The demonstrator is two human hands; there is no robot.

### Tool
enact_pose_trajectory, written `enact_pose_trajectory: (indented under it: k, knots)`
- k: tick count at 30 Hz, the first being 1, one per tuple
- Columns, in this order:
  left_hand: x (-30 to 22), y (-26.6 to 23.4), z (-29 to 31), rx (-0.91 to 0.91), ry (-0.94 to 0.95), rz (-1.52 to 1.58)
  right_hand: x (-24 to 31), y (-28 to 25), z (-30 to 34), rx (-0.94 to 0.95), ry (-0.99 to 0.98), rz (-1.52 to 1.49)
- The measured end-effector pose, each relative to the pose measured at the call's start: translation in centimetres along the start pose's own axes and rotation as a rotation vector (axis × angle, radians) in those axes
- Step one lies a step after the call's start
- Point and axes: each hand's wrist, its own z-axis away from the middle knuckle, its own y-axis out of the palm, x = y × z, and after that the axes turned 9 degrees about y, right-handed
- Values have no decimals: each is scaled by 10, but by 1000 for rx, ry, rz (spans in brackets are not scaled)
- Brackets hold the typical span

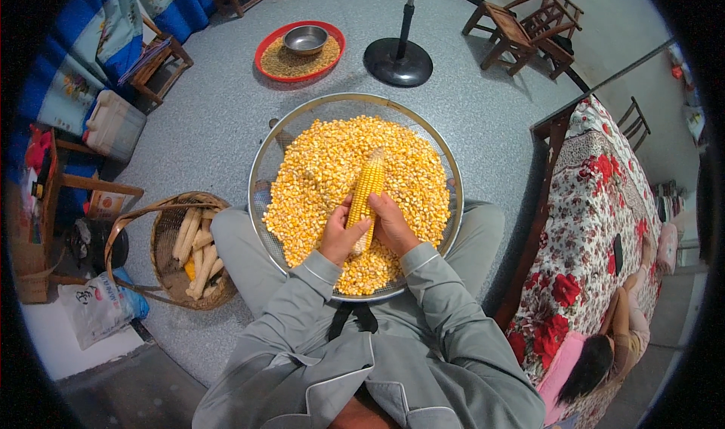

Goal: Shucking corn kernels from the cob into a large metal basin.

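Note:
An ear of yellow corn [369, 183] is held upright on a slant over the sieve, its pale tip pointing away from me. My left hand [341, 231] wraps its lower left side, the thumb lying across the kernels. Against the lower right side presses my right hand [393, 223], fingers closed on the same ear. Beneath both hands, loose corn kernels [302, 180] heap in a round mesh sieve [262, 153] with a metal rim, resting on my lap between my knees. The undersides of my fingers are hidden.
To my left stands a wicker basket [161, 236] of bare cobs [202, 274], beside a plastic bag [98, 308]. Ahead are a red tray [266, 60] of grain with a metal bowl [305, 40], and a black stand base [398, 63]. A person [623, 319] lies on the flowered bed [574, 233] at right.

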Motion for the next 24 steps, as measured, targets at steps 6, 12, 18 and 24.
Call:
enact_pose_trajectory:
  k: [6,12,18,24]
  knots:
    - [-4,2,2,0,-5,-2,3,5,2,-6,5,-1]
    - [-2,0,-2,-50,-44,-9,-7,-6,-5,-28,-27,85]
    - [-5,1,0,-35,-41,31,-7,-6,-6,-26,-19,64]
    - [-4,0,1,-42,-68,30,-3,-2,-1,-2,6,45]
